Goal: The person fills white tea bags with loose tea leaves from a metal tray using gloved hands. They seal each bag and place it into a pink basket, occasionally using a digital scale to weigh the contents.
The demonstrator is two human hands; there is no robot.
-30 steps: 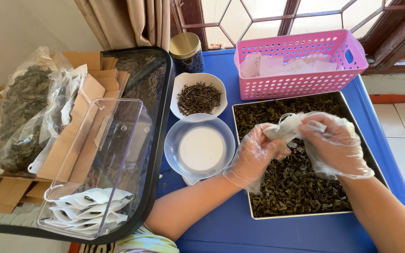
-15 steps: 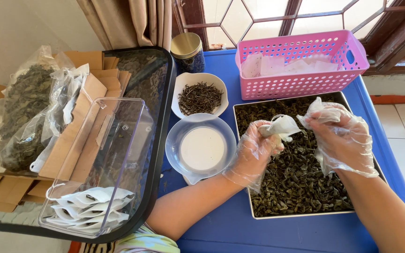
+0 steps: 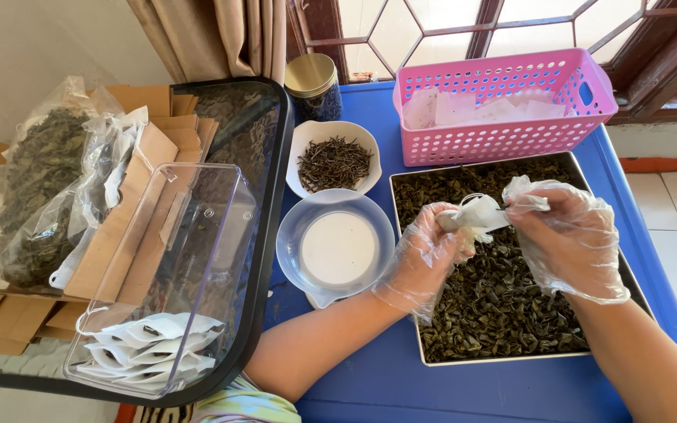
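Lowered again, both gloved hands (image 3: 503, 235) pinch a small white sachet (image 3: 479, 213) over the leaf-filled tray (image 3: 511, 356).

A tray (image 3: 636, 290) lies before a basket (image 3: 503, 133), two bowls (image 3: 334, 235) left of it.

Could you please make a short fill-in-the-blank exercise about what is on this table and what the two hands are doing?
1. Both hands, the left hand and the right hand, wear clear plastic ____.
2. Together they hold a small white sachet above the ____ of dark dried leaves.
3. The basket behind that is ____ in colour.

Missing words: gloves; tray; pink
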